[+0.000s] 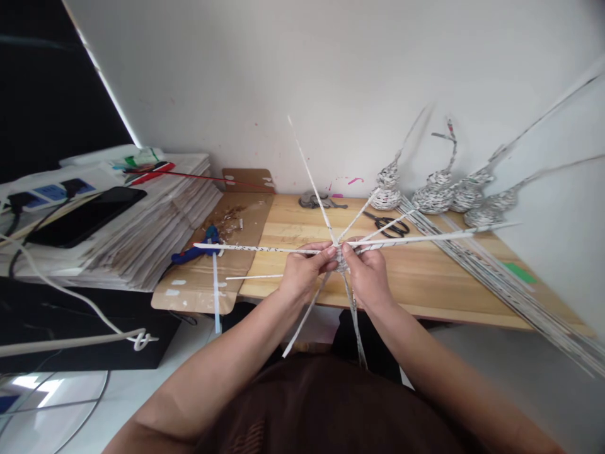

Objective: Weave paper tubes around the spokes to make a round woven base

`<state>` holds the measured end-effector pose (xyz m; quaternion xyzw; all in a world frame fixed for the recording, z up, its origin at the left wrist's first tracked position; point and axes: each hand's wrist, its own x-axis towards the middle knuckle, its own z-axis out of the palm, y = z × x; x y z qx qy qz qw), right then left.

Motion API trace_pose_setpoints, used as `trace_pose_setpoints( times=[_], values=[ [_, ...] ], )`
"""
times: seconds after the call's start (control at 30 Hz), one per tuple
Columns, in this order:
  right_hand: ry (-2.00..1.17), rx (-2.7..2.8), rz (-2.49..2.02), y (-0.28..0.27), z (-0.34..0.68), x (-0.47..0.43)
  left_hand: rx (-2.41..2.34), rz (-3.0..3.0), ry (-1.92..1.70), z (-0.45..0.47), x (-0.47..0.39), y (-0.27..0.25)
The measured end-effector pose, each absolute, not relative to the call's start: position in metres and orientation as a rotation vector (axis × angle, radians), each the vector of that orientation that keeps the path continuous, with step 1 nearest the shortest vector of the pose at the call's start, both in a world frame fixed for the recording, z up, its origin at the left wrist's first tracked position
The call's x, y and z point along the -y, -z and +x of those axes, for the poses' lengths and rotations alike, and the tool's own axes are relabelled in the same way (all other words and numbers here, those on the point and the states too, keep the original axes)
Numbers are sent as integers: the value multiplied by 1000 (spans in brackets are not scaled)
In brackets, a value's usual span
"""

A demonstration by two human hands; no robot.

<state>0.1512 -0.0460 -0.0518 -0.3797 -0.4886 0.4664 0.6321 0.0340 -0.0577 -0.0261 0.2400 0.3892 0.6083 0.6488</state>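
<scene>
Between my two hands, above the table's front part, is a small woven paper base (341,260) with several rolled-paper strips (309,164) fanning out from it in all directions. My left hand (307,268) pinches the base from the left, thumb on top. From the right, my right hand (367,268) grips it with the thumb pressed near the centre. One long paper strip (425,239) runs out to the right past my right hand. Another strip (255,248) points left over the cardboard. My fingers hide much of the weave.
Several woven paper gourds (386,189) stand along the wall. Black scissors (390,226) and a bundle of paper rolls (501,284) lie on the wooden table (283,221). At left are a blue glue gun (196,249) on cardboard (189,296), a paper stack (184,208) and a phone (89,214).
</scene>
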Motion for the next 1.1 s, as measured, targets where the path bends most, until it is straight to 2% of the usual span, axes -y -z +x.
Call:
trace_pose_setpoints(
  times=[0.6, 0.87, 1.1],
  values=[
    [-1158, 884, -843, 37, 145, 51, -995, 672, -1392, 35, 54, 18],
    [-1072, 1175, -851, 40, 153, 50, -929, 669, -1431, 31, 53, 19],
    [-1126, 1092, -871, 40, 152, 52, -896, 630, -1444, 28, 51, 17]
  ],
)
